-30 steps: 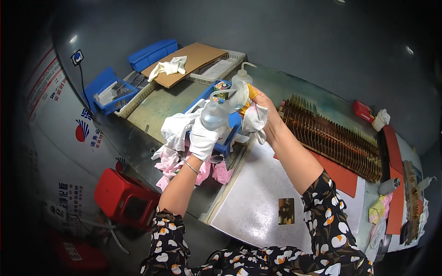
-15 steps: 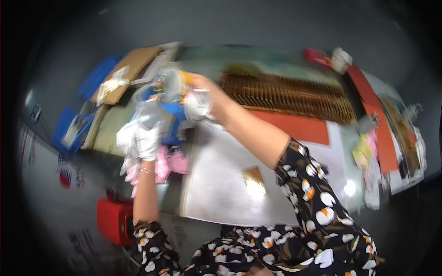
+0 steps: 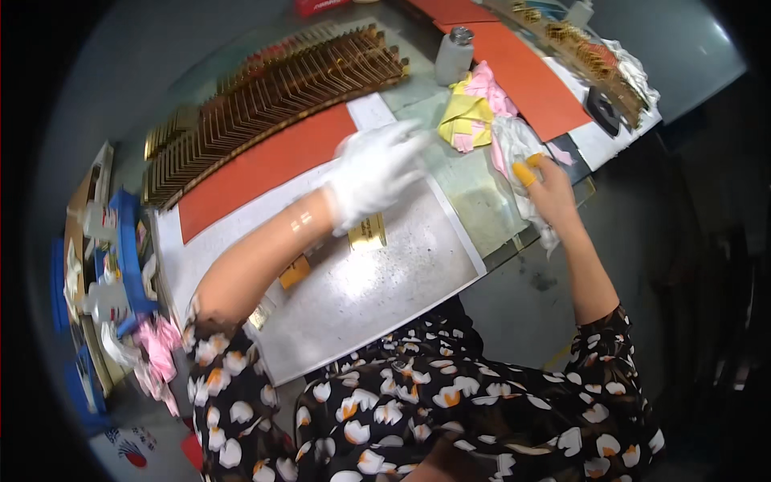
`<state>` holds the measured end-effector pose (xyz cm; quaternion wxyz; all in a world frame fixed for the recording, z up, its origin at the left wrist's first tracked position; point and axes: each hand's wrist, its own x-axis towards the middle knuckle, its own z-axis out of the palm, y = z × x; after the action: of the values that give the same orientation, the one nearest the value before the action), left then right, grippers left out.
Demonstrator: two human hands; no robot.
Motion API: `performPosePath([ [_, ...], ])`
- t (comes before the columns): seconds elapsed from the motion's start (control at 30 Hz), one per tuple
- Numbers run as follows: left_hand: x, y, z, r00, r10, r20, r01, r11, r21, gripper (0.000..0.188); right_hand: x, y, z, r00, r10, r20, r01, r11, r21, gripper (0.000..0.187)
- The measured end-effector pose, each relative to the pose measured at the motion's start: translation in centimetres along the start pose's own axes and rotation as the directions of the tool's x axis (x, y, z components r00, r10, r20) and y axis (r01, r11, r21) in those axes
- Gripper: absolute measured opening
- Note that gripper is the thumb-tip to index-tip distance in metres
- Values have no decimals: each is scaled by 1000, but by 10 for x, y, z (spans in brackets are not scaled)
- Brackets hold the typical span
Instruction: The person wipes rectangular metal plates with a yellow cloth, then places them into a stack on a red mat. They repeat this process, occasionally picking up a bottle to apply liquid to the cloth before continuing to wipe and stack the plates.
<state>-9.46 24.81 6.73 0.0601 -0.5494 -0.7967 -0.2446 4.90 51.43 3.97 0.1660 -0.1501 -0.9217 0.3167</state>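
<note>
My left hand [image 3: 376, 175], in a white glove, stretches over the pale work board [image 3: 401, 281]. Its fingers are blurred but look extended, and I see nothing in them. Beneath it lies a small gold plate [image 3: 367, 234]; another orange-gold piece [image 3: 295, 272] rests beside my forearm. At the right table edge, my right hand [image 3: 552, 191] has yellow covers on its fingertips. Its thumb and fingers close on a crumpled white cloth [image 3: 514, 138] that hangs partly over the edge. A yellow cloth [image 3: 464, 119] and a pink cloth [image 3: 487, 83] lie just beyond.
A long row of upright gold plates [image 3: 281, 104] stands behind an orange-red sheet [image 3: 269, 178]. A grey bottle with a metal cap [image 3: 455, 58] is near the cloths. Orange-red strips [image 3: 526, 76] run along the right. Blue bins [image 3: 127, 233] and a clear bottle [image 3: 106, 302] are left.
My view has swung right. Both hands have left the bottles and blue bin on the left; my right hand now grips the white cloth, and my left is over the board.
</note>
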Motion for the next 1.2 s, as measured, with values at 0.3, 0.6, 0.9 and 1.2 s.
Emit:
performPosePath([
  [0.3, 142, 24, 173, 996, -80, 48, 81, 996, -34, 31, 28, 66, 23, 985, -106, 133, 137, 959, -247, 23],
  [0.6, 143, 9, 125, 952, -30, 305, 74, 988, -134, 46, -6, 50, -5, 942, -37, 334, 145, 942, -304, 21],
  [0.9, -109, -27, -6, 946, -324, 28, 311, 927, 208, 95, -28, -52, 55, 909, -322, 264, 290, 944, 156, 27],
  [1.2, -139, -13, 21, 934, -357, -14, 349, 903, 249, 91, 9, -125, 160, 814, -327, 480, 456, 872, -179, 26],
])
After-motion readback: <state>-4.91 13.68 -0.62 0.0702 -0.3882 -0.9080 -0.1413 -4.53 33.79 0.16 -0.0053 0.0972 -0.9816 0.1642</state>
